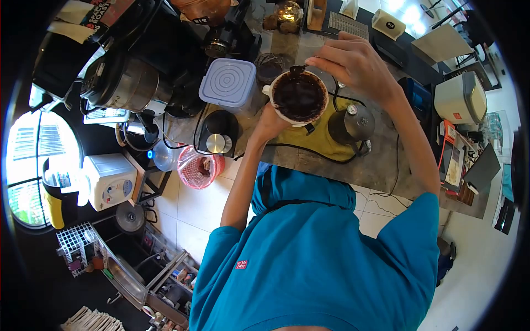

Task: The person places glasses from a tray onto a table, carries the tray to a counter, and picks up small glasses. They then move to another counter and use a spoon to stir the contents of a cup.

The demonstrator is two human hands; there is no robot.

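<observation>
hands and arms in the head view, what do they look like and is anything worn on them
The left hand and right hand are both bare, with no glove or watch showing. The forearms are uncovered up to short, loose teal sleeves, part of a plain teal T-shirt with a small red logo patch lettered in white.

A stained grey counter [375, 172] carries a yellow-green cloth [324, 145] and a square, lidded container [228, 83].
</observation>
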